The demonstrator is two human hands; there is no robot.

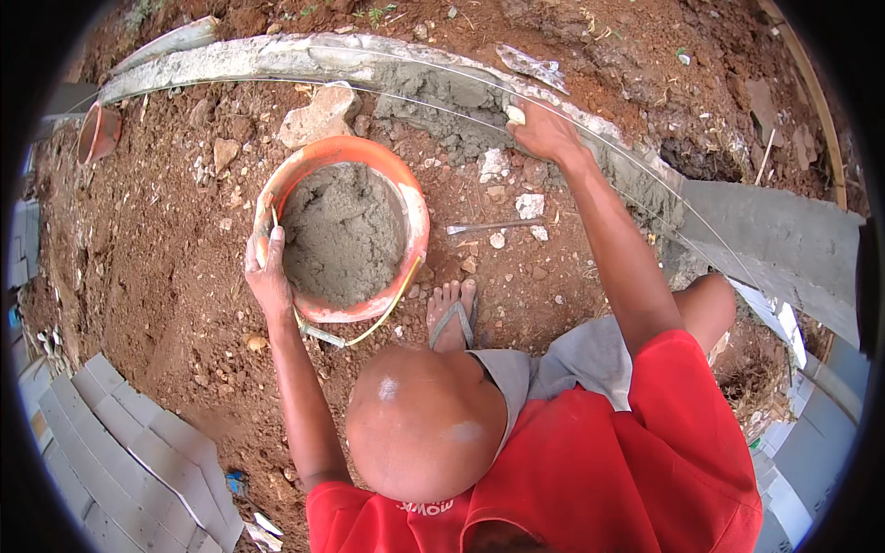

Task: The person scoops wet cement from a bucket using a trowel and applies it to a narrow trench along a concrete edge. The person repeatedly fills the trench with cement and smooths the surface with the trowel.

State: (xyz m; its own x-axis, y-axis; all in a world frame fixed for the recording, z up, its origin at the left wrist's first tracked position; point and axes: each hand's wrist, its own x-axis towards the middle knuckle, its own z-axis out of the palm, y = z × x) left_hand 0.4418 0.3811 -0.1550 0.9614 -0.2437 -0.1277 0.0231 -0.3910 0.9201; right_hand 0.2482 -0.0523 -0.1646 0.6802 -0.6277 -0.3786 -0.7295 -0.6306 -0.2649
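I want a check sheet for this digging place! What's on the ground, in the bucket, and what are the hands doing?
Surface: red-brown soil, bare and lumpy.
Job's things: orange bucket holding grey mortar; wet mortar bed along a curved strip.
Clutter: stones, metal tool lying on soil, small pot.
Grippers: left hand on the bucket rim; right hand pressing on the mortar bed.
Cables: taut string line over the strip; no cables seen.
Surroundings: grey blocks stacked lower left.
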